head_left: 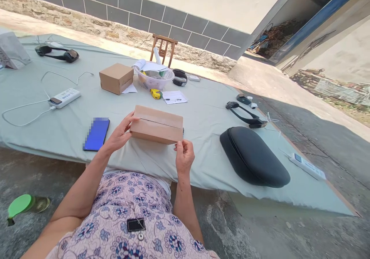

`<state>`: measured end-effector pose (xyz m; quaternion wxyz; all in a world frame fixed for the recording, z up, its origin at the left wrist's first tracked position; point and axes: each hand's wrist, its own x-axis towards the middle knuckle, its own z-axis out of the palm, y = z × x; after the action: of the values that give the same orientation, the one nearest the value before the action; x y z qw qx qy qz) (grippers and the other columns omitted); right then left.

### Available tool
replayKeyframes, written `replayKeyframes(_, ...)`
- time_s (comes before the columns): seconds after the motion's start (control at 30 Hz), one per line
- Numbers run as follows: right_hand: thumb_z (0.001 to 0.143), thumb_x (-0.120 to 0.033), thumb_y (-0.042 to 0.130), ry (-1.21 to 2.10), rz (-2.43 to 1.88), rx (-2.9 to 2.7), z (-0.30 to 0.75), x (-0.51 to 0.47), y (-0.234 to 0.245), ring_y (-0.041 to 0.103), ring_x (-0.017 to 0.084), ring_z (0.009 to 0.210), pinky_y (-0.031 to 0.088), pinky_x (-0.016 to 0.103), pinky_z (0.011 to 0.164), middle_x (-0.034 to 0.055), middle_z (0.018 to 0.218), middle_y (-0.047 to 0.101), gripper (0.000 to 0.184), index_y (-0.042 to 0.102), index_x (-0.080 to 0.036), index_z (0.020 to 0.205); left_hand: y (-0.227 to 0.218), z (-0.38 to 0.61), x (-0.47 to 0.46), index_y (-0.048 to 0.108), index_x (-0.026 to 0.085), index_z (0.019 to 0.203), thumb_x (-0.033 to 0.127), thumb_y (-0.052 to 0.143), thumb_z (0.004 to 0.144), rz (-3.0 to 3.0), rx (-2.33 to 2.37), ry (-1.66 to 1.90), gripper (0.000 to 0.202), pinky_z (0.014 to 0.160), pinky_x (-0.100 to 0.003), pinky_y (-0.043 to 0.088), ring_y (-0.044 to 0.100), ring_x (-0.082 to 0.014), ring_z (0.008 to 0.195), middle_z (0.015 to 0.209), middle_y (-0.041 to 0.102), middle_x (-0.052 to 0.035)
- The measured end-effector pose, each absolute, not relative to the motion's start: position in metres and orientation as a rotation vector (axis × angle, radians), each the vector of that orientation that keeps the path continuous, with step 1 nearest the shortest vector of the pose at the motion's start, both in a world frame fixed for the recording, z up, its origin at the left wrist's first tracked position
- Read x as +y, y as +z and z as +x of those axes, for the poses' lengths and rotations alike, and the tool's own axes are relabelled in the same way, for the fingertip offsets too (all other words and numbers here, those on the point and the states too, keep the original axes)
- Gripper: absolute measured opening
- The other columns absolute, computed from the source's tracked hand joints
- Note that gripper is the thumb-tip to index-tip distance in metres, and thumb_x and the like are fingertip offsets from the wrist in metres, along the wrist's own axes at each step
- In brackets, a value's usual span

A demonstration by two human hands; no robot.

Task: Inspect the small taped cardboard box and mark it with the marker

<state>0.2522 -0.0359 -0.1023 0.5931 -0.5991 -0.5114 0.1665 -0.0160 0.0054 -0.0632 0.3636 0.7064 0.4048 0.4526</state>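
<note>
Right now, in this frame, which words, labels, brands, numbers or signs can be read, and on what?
No text can be read with certainty.
Power bank: print too small and blurred.
White bag: grey lettering, too blurred.
Paper: marks too small.
Held box: no print visible.

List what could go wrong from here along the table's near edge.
1. The phone lies beside the left wrist, close to the table's near edge; a sideways sweep of that arm might knock it off.
2. The left hand is at the cardboard box's left end and the right hand at its near right corner; if one slips, the box might twist.
3. The black case sits near the edge too, so a bump could tip it over.
</note>
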Motion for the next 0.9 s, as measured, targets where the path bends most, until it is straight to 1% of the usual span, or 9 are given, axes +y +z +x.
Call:
replayKeyframes(0.1,0.088,-0.051,0.054,0.472,-1.387,-1.192,0.255,-0.037,-0.105,0.062,0.014,0.065,0.049,0.026,0.063,-0.0016,0.074,0.062,0.029,0.055,-0.021,0.091,-0.066,-0.017,0.007,0.038,0.032,0.148,0.026,0.057,0.077,1.597,0.963,1.189,0.073,0.112,-0.044,0.043,0.034,-0.0284,0.149,0.161,0.034,-0.0082)
replayKeyframes(0.2,0.087,-0.047,0.055,0.515,-1.394,-1.245,0.262,-0.042,-0.105,0.059,0.013,0.064,0.049,0.026,0.063,-0.0034,0.07,0.059,0.025,0.053,-0.022,0.087,-0.061,-0.018,0.005,0.028,0.028,0.154,0.039,0.061,0.079,1.475,1.086,1.236,0.082,0.107,-0.044,0.047,0.047,-0.0295,0.137,0.142,0.051,-0.0114)
replayKeyframes(0.3,0.085,-0.044,0.055,0.544,-1.424,-1.346,0.271,-0.049,-0.102,0.054,0.012,0.061,0.047,0.026,0.061,-0.0041,0.068,0.056,0.023,0.052,-0.022,0.084,-0.052,-0.015,0.001,0.037,0.021,0.151,0.052,0.057,0.083,1.47,1.277,1.236,0.078,0.099,-0.04,0.05,0.058,-0.0255,0.118,0.116,0.06,-0.0083)
replayKeyframes(0.43,0.084,-0.043,0.055,0.485,-1.461,-1.514,0.281,-0.06,-0.094,0.054,0.014,0.068,0.049,0.028,0.068,-0.0013,0.073,0.058,0.022,0.054,-0.022,0.078,-0.046,-0.009,-0.003,0.054,0.022,0.135,0.05,0.056,0.083,1.538,1.446,1.205,0.06,0.084,-0.034,0.054,0.059,-0.021,0.101,0.094,0.058,-0.0028)
replayKeyframes(0.5,0.084,-0.046,0.058,0.467,-1.453,-1.572,0.283,-0.062,-0.093,0.058,0.017,0.08,0.051,0.031,0.075,0.003,0.083,0.064,0.026,0.055,-0.022,0.074,-0.044,-0.008,-0.005,0.056,0.024,0.127,0.042,0.057,0.079,1.567,1.44,1.169,0.051,0.08,-0.032,0.055,0.06,-0.0203,0.099,0.096,0.059,-0.0026)
replayKeyframes(0.57,0.083,-0.051,0.06,0.511,-1.468,-1.52,0.282,-0.063,-0.095,0.061,0.019,0.084,0.052,0.032,0.076,0.0052,0.089,0.067,0.031,0.055,-0.022,0.076,-0.044,-0.007,-0.008,0.055,0.024,0.119,0.035,0.057,0.076,1.594,1.41,1.108,0.045,0.077,-0.032,0.055,0.061,-0.0207,0.101,0.106,0.061,-0.0045)
replayKeyframes(0.67,0.079,-0.061,0.063,0.566,-1.558,-1.348,0.275,-0.062,-0.098,0.065,0.019,0.078,0.054,0.034,0.075,0.0065,0.093,0.071,0.045,0.059,-0.02,0.099,-0.043,-0.004,-0.011,0.051,0.023,0.116,0.038,0.058,0.078,1.641,1.437,1.001,0.042,0.077,-0.034,0.055,0.062,-0.0235,0.107,0.119,0.06,-0.0081)
replayKeyframes(0.77,0.077,-0.068,0.062,0.574,-1.671,-1.339,0.263,-0.059,-0.096,0.069,0.022,0.08,0.053,0.036,0.075,0.0097,0.101,0.073,0.067,0.053,-0.019,0.122,-0.044,0.006,-0.016,0.045,0.023,0.132,0.053,0.062,0.08,1.76,1.625,0.898,0.062,0.087,-0.042,0.053,0.061,-0.0285,0.111,0.122,0.058,-0.0108)
replayKeyframes(0.9,0.079,-0.072,0.057,0.412,-1.876,-1.429,0.244,-0.056,-0.093,0.069,0.03,0.094,0.049,0.037,0.074,0.0148,0.112,0.071,0.069,0.055,-0.018,0.122,-0.045,0.025,-0.022,0.033,0.023,0.151,0.062,0.066,0.08,1.972,1.886,0.67,0.087,0.086,-0.046,0.053,0.061,-0.0355,0.112,0.127,0.053,-0.0157)
